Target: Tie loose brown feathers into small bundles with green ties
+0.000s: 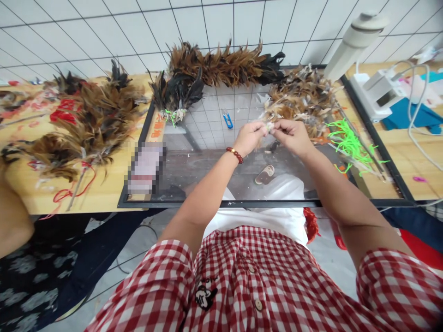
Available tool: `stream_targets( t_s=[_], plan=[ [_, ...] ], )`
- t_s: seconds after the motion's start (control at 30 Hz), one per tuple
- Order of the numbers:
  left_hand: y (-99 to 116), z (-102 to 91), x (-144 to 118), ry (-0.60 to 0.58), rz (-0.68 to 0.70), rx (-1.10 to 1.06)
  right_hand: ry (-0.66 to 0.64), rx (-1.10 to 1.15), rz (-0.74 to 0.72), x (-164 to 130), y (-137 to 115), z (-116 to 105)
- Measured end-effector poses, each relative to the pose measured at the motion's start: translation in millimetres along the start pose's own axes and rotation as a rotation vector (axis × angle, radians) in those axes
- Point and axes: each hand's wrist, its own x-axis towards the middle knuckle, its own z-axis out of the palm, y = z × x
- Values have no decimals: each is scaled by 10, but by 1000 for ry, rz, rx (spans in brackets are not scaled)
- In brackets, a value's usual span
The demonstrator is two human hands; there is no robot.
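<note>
We're pinching a small bunch of feathers (268, 125) between left hand (248, 137) and right hand (292, 134), probably needing tying next.

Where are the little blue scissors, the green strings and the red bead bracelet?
blue scissors (227, 120): head view, on the blue handles.
green strings (348, 140): head view, middle of the bright green bunch.
red bead bracelet (235, 154): head view, on the beads at the left wrist.

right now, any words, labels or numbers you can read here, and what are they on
None can be read for certain.
Orange label at the glass table's left edge: red characters, too blurred to read.
Black print on the checked shirt: small lettering above a figure, too small to read.
Pixelated patch on the table: unreadable.
</note>
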Motion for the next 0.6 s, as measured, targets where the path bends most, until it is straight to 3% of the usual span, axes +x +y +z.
stream_targets(
  t_s=[0.07,0.13,0.23,0.3,0.37,0.43,0.5,0.6],
  plan=[
    [-59,-2,28,139,-44,85,-61,-116,-98,-34,-84,25],
    [-105,-1,27,178,-52,198,-109,-198,-206,-58,-166,31],
    [-108,20,-27,-13,23,260,-78,-189,-230,-49,-196,-16],
    [-71,48,-70,-215,71,196,-13,-139,-168,-19,-140,-65],
    [-31,77,-90,-289,85,77,36,-106,-97,13,-52,-100],
    [-19,95,-75,-188,75,-42,42,-120,-60,33,22,-104],
    [-48,95,-35,-3,40,-107,22,-174,-72,30,48,-77],
    [-134,81,15,205,-35,-25,-57,-298,-175,-11,3,-10]
  ],
)
